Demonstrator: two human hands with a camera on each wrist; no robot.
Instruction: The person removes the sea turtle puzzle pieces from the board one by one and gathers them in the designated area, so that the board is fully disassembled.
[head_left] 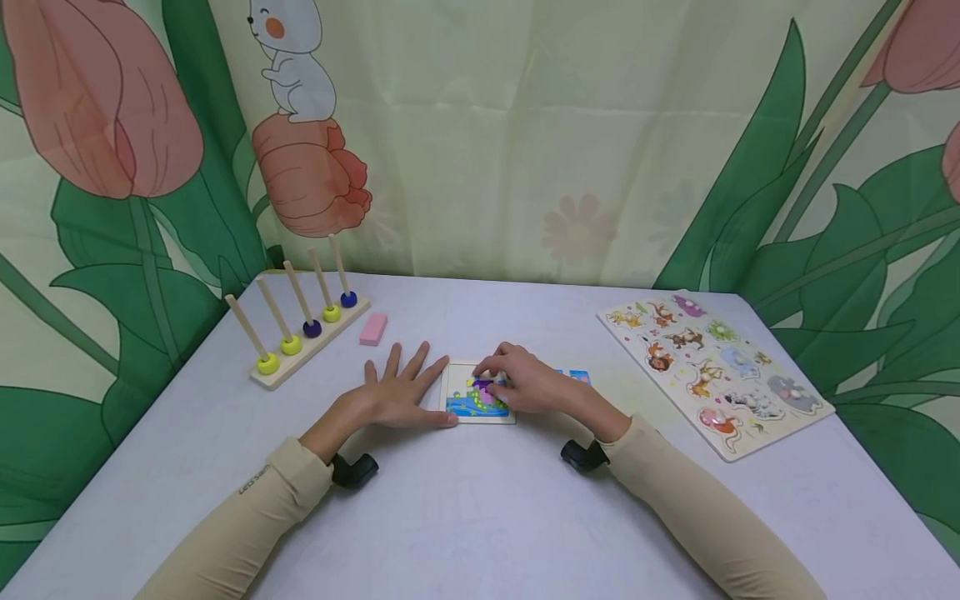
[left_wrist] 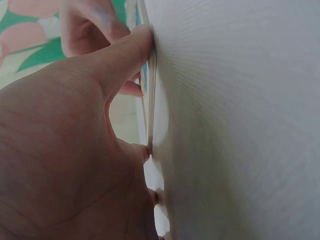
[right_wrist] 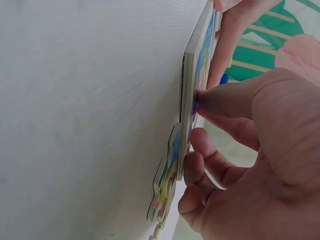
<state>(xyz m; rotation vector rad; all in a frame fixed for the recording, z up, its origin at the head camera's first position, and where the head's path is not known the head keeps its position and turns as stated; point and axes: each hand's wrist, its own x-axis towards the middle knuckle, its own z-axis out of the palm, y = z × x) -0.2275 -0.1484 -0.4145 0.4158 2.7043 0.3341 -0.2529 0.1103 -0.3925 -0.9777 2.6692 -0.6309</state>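
A small jigsaw puzzle frame point(head_left: 442, 392) with a light wooden border lies at the middle of the table. Blue, green and purple picture pieces fill its lower part. My left hand point(head_left: 397, 398) is spread beside it, thumb on the lower left corner and index fingertip at the upper left one. In the left wrist view the thumb point(left_wrist: 135, 45) presses on the frame's edge. Over the picture, my right hand point(head_left: 528, 381) pinches a purple puzzle piece point(head_left: 480, 383) between thumb and index finger, right at the frame's surface. The other right fingers curl beside the frame's edge.
Loose puzzle pieces point(head_left: 579, 377) lie right of the frame, partly behind the right hand. A pink block point(head_left: 373, 329) lies at the back left, near a wooden peg stand point(head_left: 307, 346) with yellow and blue beads. An animal puzzle board point(head_left: 686, 425) lies at the right.
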